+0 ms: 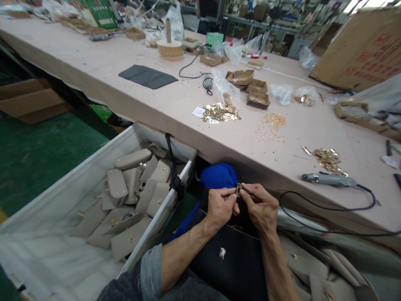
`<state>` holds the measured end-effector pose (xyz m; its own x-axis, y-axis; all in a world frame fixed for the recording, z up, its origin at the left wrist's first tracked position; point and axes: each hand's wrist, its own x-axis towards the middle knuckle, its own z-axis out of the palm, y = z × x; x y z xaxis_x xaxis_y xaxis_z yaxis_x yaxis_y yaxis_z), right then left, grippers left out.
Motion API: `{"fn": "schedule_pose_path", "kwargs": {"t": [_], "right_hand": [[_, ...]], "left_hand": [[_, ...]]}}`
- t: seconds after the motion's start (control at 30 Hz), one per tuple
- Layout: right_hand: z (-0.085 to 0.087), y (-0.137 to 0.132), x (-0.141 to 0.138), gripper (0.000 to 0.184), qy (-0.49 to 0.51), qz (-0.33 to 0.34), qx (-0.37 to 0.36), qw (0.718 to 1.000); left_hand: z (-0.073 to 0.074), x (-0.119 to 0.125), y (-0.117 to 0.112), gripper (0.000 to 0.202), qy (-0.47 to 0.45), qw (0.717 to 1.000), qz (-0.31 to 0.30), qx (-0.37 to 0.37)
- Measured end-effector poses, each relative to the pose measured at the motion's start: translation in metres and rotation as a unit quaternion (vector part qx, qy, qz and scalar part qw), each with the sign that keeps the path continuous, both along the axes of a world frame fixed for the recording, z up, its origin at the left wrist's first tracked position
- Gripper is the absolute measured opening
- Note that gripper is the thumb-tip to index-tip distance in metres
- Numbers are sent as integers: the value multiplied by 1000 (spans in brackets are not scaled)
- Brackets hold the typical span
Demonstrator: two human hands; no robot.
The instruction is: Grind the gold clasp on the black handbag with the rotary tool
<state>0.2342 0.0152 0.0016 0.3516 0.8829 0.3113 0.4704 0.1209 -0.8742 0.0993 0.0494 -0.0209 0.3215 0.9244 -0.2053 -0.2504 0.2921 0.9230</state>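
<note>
My left hand and right hand meet over my lap, fingertips of both pinched tight on a small gold clasp — it sits just above the black bag, below the table edge — beige flaps lie in the bin to my left

The small fitting was bright, gold-coloured metal with a polished shine. Below it, the black panel looked like smooth, matt leather or a leather-like stuff. The beige pieces in the white bin had the same smooth, dull finish, and the bin's lining looked like thin white sheeting. The table had a matt, pinkish covering. On it the heap of gold hardware glittered, the boxes were plain brown cardboard, and the bags were clear, crinkled plastic. The blue cloth looked soft.
</note>
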Motion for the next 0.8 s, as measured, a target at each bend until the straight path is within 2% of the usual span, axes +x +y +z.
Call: {"fn": "schedule_pose_path", "kwargs": {"t": [0.1, 0.3, 0.5, 0.63, 0.7, 0.8], "right_hand": [[1, 1, 1, 18, 28, 0, -6, 1000], [1, 9, 9, 23, 137, -5, -63, 989], [2, 10, 6, 19, 159, -13, -35, 987], [5, 11, 5, 23, 168, 5, -48, 985], [6, 13, 5, 25, 153, 15, -53, 987], [8, 15, 5, 27, 142, 30, -40, 989]], "left_hand": [[2, 0, -1, 35, 6, 1000, 6, 9], [2, 1, -1, 32, 15, 1000, 13, 11], [4, 3, 2, 34, 30, 999, -33, -7], [9, 4, 4, 26, 35, 999, -29, 12], [10, 5, 4, 28, 41, 999, -28, 19], [10, 6, 6, 38, 33, 998, -61, -3]]}}
